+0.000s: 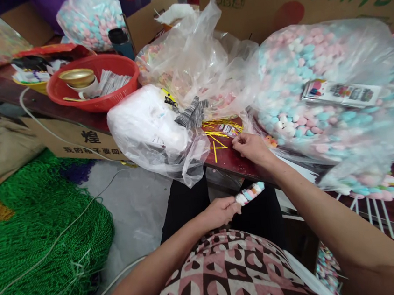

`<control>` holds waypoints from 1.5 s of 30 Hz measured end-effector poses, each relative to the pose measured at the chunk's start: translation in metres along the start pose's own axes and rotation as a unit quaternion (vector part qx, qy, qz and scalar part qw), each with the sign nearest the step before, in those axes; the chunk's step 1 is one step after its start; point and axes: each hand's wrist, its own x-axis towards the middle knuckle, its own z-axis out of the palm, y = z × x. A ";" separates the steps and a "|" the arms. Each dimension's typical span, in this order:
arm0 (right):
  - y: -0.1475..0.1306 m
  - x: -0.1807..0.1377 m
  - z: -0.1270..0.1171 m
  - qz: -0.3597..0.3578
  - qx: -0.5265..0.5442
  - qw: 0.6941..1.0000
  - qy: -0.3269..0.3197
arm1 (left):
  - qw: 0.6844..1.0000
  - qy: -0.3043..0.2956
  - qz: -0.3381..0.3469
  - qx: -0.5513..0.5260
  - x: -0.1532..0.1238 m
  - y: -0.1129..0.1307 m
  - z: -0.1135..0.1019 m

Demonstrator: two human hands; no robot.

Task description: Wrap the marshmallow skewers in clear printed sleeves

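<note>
My left hand [221, 212] is closed around the lower end of a marshmallow skewer [250, 193] of pink, white and blue pieces, held over my lap. At the table edge, my right hand [253, 147] has its fingertips pinched together; what lies in them, if anything, is too small to make out. Just beyond those fingertips lies a small printed label [228, 130]. Gold twist ties [217, 140] are scattered to its left, some in a bundle. A stack of striped paper slips [192, 112] rests behind them on a white plastic bag [148, 124].
A large bag of marshmallows [332, 67] fills the right, with printed cards [342, 93] on it. More skewers [378, 196] lie at the right edge. A red basket [93, 83] stands at back left. Green cords [44, 238] cover the floor at left.
</note>
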 end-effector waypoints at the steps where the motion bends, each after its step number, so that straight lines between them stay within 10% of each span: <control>1: 0.001 0.000 0.001 0.001 0.006 1.000 0.000 | 1.000 -0.001 0.002 -0.010 0.000 0.000 0.000; 15: -0.042 -0.002 0.008 -0.143 -0.166 0.975 -0.030 | 1.000 0.005 -0.001 -0.003 0.007 -0.004 0.000; 25: -0.054 0.003 0.016 -0.075 -0.218 0.972 -0.050 | 1.000 0.005 0.010 0.026 0.007 -0.001 -0.003; 34: -0.009 0.011 -0.001 -0.019 0.094 0.995 -0.013 | 0.998 0.000 0.033 -0.060 -0.006 0.007 -0.002; 45: -0.014 -0.054 -0.029 0.009 0.481 0.875 0.059 | 0.939 0.179 0.133 -0.261 0.012 0.068 -0.021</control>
